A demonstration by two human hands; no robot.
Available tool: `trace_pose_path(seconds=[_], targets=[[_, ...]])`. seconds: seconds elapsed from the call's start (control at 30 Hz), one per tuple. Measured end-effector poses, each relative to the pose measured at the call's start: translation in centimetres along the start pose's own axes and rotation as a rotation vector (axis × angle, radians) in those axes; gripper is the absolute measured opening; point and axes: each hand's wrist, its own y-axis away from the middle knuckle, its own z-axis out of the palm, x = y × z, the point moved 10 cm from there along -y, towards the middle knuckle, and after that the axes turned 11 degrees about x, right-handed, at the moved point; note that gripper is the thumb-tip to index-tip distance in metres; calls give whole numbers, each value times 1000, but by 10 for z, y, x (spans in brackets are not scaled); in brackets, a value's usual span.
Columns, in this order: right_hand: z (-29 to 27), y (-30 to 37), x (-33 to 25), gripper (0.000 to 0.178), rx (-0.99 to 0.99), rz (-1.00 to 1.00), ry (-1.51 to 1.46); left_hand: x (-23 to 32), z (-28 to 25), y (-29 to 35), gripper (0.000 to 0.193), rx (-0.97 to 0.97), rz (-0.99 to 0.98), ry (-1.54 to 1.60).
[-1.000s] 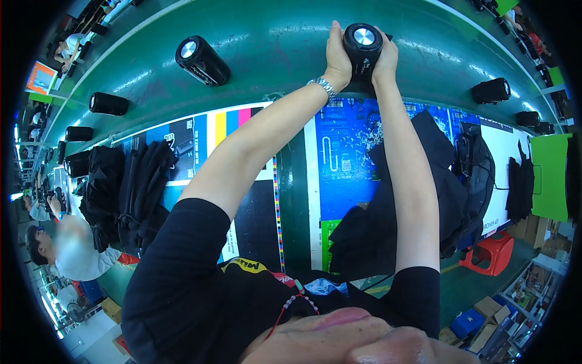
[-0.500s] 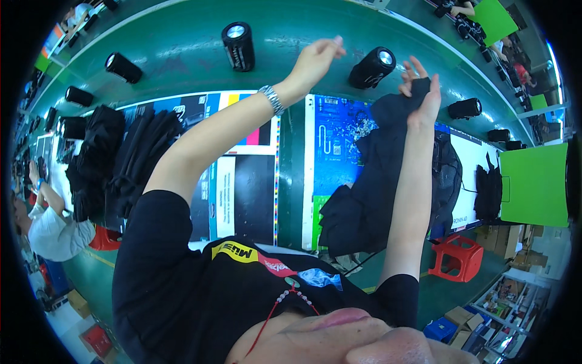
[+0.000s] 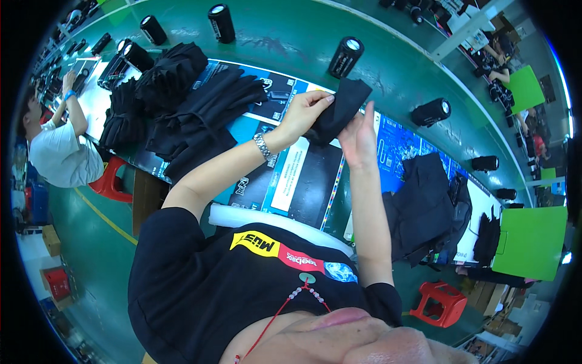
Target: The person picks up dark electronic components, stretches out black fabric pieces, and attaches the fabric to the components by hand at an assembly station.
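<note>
Over the table, just in front of the green belt, a flat black cloth pouch [image 3: 347,108] is held up between both hands. My left hand [image 3: 303,116] pinches its left edge between thumb and fingers. My right hand [image 3: 359,141] bears it from the lower right; the thumb stands up apart, and the other fingers are largely hidden by the cloth. Just beyond the pouch, a black cylindrical speaker [image 3: 346,57] with a shiny round end stands on the belt. A pile of flat black cloth [image 3: 418,203] lies to the right of my right forearm.
More speakers stand or lie along the green belt [image 3: 279,42], such as a speaker [image 3: 221,24] farther left. Bundled black cloth [image 3: 203,115] covers the left of the table. A co-worker [image 3: 63,148] sits at left. A red stool [image 3: 439,303] and a green panel [image 3: 530,242] are at right.
My left hand, empty before near the belt, now pinches the pouch. My right hand has brought the pouch left, away from the cloth pile. The view has shifted, and speakers appear in different places.
</note>
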Motion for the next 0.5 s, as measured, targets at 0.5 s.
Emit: trace_pose_path(seconds=[0.5], targets=[[6, -8, 8, 17, 63, -330, 163, -5, -52, -29, 14, 176, 86, 308]])
